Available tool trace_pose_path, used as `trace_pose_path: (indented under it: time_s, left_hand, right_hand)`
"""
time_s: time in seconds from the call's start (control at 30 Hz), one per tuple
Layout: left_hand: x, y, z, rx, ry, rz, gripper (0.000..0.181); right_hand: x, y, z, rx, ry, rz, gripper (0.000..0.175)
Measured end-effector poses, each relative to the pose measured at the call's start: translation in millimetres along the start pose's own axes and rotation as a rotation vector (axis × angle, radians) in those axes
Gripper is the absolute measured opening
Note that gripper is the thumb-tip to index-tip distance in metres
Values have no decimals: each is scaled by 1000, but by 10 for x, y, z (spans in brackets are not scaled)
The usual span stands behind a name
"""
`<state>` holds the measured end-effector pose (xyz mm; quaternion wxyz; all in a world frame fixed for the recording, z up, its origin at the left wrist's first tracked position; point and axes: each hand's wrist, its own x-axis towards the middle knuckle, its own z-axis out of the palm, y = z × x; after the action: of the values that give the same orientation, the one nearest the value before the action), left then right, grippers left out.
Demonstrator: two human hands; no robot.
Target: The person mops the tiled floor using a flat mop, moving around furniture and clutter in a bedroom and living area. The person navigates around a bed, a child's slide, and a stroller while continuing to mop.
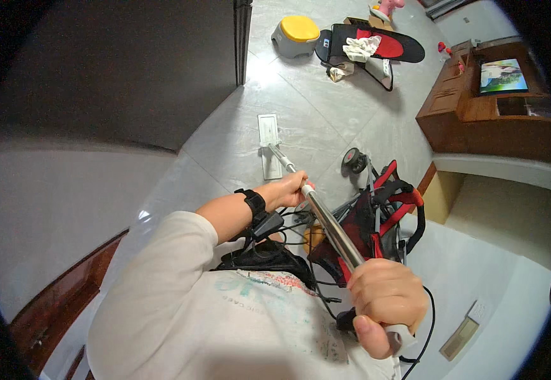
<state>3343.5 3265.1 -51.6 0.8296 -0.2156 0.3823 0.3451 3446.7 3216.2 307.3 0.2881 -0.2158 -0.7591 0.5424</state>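
Note:
A flat mop with a metal telescopic handle slants across the picture. Its pale rectangular head lies on the grey tiled floor. My left hand, with a black strap on the wrist, is closed round the lower part of the handle. Nearer my body, at the lower right, my right hand grips the handle's top end, where a white end piece shows below the fist. Black cables hang around my waist near the left forearm.
Right of the handle stands a folded black-and-red stroller. Farther off are a grey stool with a yellow top and a black-and-red padded seat with white cloths on it. A dark door is at left, a wooden cabinet at right.

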Motion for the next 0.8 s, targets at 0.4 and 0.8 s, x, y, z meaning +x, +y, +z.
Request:
trace_pose_path:
  time_s: [0.4,0.8]
  left_hand:
    - [373,784,656,-117,-24,95,23]
    - [776,1664,1254,-380,-145,248,31]
  right_hand:
    - [1426,552,-1093,180,-587,-239,18]
    - [2453,857,-1697,178,-879,-356,22]
